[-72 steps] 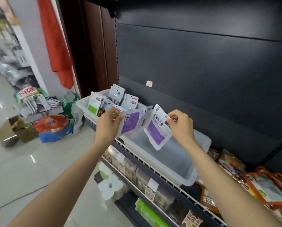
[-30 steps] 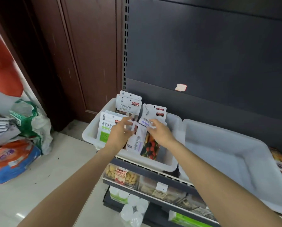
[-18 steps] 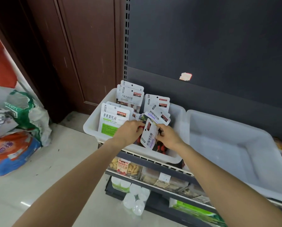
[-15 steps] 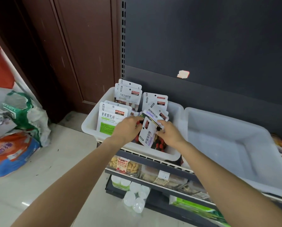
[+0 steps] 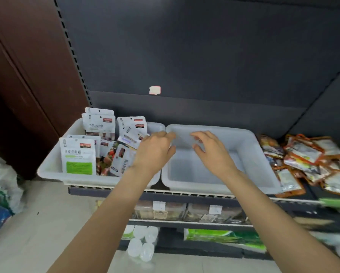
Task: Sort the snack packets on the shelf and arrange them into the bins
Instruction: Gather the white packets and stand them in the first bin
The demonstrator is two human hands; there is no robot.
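Two bare arms reach up from below, and the left hand (image 5: pixel 155 152) and the right hand (image 5: pixel 212 152) float with loose, spread fingers that hold nothing, side by side but apart, over the near end of the right bin (image 5: pixel 263 174). Just left of that bin, the left bin (image 5: pixel 50 170) on the shelf (image 5: pixel 184 194) is full of white snack packets (image 5: pixel 77 156) standing up. Right of the right bin, orange snack packets (image 5: pixel 311 160) lie in a messy pile, and a dark back wall (image 5: pixel 184 56) stands behind the bins.

Translucent matt plastic bins (image 5: pixel 220 186), glossy foil snack packets (image 5: pixel 301 154), matt dark metal shelf backing (image 5: pixel 204 56), reddish-brown wood door (image 5: pixel 27 66).
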